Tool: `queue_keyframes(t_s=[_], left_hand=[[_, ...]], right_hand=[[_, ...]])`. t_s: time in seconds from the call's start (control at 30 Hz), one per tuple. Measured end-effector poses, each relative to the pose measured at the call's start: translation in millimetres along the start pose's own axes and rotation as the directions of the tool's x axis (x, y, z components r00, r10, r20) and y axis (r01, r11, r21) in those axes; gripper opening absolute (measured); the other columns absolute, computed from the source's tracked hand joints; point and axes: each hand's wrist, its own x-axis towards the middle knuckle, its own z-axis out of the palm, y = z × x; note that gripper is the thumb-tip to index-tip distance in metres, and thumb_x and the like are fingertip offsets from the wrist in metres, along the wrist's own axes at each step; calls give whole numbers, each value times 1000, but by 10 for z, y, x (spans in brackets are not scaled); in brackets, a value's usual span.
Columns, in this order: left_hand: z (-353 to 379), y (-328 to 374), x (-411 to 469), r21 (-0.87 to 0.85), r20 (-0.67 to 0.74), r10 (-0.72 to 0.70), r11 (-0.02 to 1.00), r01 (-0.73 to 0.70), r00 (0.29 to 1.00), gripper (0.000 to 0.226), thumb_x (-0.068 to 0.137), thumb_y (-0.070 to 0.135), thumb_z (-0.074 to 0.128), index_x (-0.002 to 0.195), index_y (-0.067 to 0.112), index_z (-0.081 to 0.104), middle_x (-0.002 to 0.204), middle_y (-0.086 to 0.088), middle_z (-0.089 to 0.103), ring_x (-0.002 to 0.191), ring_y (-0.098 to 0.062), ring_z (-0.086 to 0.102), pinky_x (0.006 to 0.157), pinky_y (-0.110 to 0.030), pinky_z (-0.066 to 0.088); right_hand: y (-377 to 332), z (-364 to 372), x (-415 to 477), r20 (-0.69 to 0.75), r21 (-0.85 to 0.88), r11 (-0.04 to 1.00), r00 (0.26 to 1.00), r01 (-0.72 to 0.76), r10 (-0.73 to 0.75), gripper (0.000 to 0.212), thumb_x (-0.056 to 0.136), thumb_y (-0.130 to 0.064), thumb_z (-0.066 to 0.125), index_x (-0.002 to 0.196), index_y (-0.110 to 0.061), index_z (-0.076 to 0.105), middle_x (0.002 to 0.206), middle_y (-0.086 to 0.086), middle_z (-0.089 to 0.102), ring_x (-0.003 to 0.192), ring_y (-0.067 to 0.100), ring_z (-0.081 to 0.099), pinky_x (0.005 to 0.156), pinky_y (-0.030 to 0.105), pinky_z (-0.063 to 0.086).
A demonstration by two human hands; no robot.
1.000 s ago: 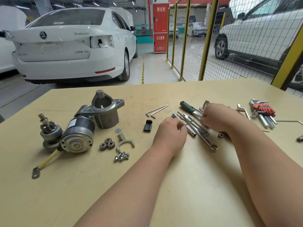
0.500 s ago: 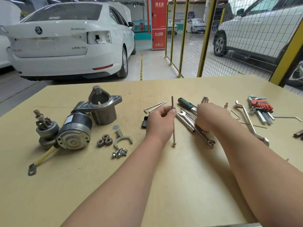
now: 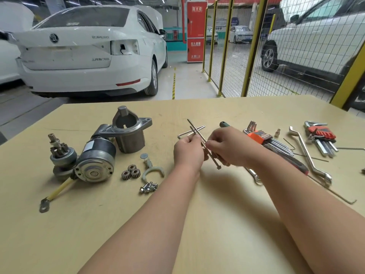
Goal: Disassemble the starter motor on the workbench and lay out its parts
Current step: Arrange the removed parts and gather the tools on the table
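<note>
Both hands meet mid-tabletop (image 3: 217, 224): the left hand (image 3: 187, 153) pinches one long bolt (image 3: 192, 130), the right hand (image 3: 230, 148) grips another long bolt (image 3: 212, 158), the two crossing. Far left sit the motor body (image 3: 96, 163), nose housing (image 3: 129, 132), pinion drive (image 3: 61, 153) and three small gears (image 3: 130, 172).

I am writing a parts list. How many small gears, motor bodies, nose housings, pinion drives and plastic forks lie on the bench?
small gears: 3
motor body: 1
nose housing: 1
pinion drive: 1
plastic fork: 1
Total: 7
</note>
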Motion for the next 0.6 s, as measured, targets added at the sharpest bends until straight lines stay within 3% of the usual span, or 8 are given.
queue_keyframes(t_s=[0.2, 0.3, 0.4, 0.5, 0.6], left_hand=[[-97, 115, 51, -12, -66, 45, 999, -46, 997, 19, 90, 24, 55, 74, 16, 56, 59, -1, 55, 56, -21, 52, 70, -43, 55], [-214, 290, 34, 48, -31, 92, 995, -91, 995, 14, 89, 25, 56, 77, 18, 57, 64, 1, 55, 63, -21, 52, 67, -39, 51], [-464, 533, 1, 142, 2, 203, 969, -201, 979, 12, 90, 26, 55, 79, 22, 57, 64, 2, 56, 56, -17, 52, 58, -29, 47], [-802, 742, -47, 193, 22, 252, 948, -252, 967, 10, 92, 24, 55, 83, 21, 58, 62, 1, 53, 50, -13, 50, 49, -21, 46], [-1168, 838, -119, 247, 26, 246, 938, -244, 969, 12, 90, 24, 58, 85, 15, 63, 69, -2, 56, 60, -19, 54, 61, -30, 51]], right_hand=[[-86, 86, -29, -2, 205, 979, 1000, 5, -5, 23, 88, -18, 51, 71, -8, 61, 42, 0, 58, 34, 13, 48, 35, 14, 31], [-201, 168, -41, 31, 450, 893, 999, 4, -21, 29, 93, -15, 51, 67, -5, 57, 43, 0, 51, 39, 18, 45, 41, 20, 36], [-417, 232, -19, 87, 631, 775, 996, -30, -32, 27, 95, -16, 53, 70, -9, 60, 45, -2, 45, 40, 16, 42, 41, 23, 38], [-716, 369, -1, 103, 648, 761, 990, 4, -93, 27, 95, -18, 54, 69, -12, 61, 46, -3, 48, 40, 15, 43, 42, 24, 38], [-1050, 605, -33, 110, 572, 819, 987, 36, -120, 31, 93, -18, 53, 63, -16, 59, 43, -3, 53, 36, 15, 45, 41, 23, 36]])
